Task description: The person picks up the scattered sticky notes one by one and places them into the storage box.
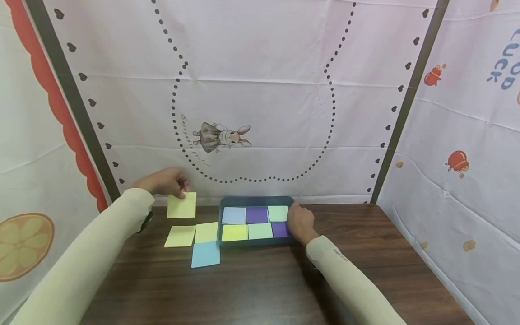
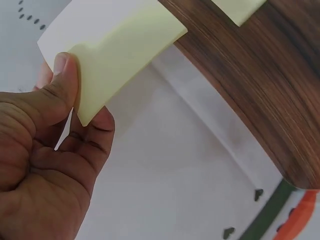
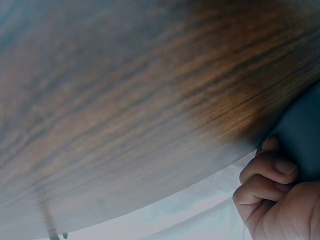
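In the head view my left hand [image 1: 170, 181] is raised at the table's far left, pinching a pale yellow sticky note pad [image 1: 181, 207] by its edge. The left wrist view shows thumb and fingers on one corner of that pad [image 2: 125, 55]. My right hand [image 1: 301, 222] grips the right end of a dark teal tray [image 1: 257, 243], its fingers curled against the outer wall, as the right wrist view shows; the thumb's hold is hidden. Inside the tray lie two rows of sticky note pads: light blue [image 1: 234, 215], purple [image 1: 257, 215], pale green [image 1: 260, 231] and yellow [image 1: 234, 233].
Left of the tray, two pale yellow pads [image 1: 180, 236] and a blue pad [image 1: 205, 255] lie on the dark wooden table [image 1: 252, 289]. A printed white cloth [image 1: 260, 104] hangs behind the table, with more cloth at both sides.
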### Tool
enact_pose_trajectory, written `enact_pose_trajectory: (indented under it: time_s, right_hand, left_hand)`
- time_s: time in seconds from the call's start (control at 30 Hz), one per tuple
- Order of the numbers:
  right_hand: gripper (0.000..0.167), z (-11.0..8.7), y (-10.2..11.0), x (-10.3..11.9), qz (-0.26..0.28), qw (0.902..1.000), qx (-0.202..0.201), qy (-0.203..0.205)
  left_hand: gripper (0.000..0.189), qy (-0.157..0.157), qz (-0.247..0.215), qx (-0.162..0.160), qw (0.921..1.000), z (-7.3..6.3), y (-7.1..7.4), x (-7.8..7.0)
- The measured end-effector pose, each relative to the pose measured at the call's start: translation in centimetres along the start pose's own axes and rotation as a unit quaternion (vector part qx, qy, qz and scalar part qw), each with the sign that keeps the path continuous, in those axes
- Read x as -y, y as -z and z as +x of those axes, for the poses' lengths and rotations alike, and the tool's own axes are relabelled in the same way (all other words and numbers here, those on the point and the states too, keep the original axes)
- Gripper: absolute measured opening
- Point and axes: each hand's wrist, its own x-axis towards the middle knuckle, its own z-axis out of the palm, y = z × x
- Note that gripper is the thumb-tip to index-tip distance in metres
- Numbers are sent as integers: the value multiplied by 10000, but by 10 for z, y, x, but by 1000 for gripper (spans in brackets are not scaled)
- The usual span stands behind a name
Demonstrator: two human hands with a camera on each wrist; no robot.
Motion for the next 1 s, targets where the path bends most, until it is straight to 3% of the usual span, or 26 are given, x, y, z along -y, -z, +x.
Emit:
enact_pose_trajectory:
  time_s: [0.33,0.57,0.73,0.9,1.0]
  right_hand:
    - [19,-13,31,7,154,9991,369,-170]
    - [19,1,-2,-2,8,10000,33,47]
    - [17,-10,16,4,74,9998,181,-13]
    - [16,-6,1,0,24,10000,-79,50]
    - [18,-6,5,0,5,10000,-41,60]
  left_hand:
    - [9,-377,192,-168,9990,22,-12,-30]
    - [9,-746,-19,-193,9970,35,-25,-46]
    - [10,-886,-149,-236,9957,44,-37,-55]
    - [11,-1066,-299,-223,9936,53,-48,-63]
    - [12,-1119,-363,-193,9929,57,-54,-68]
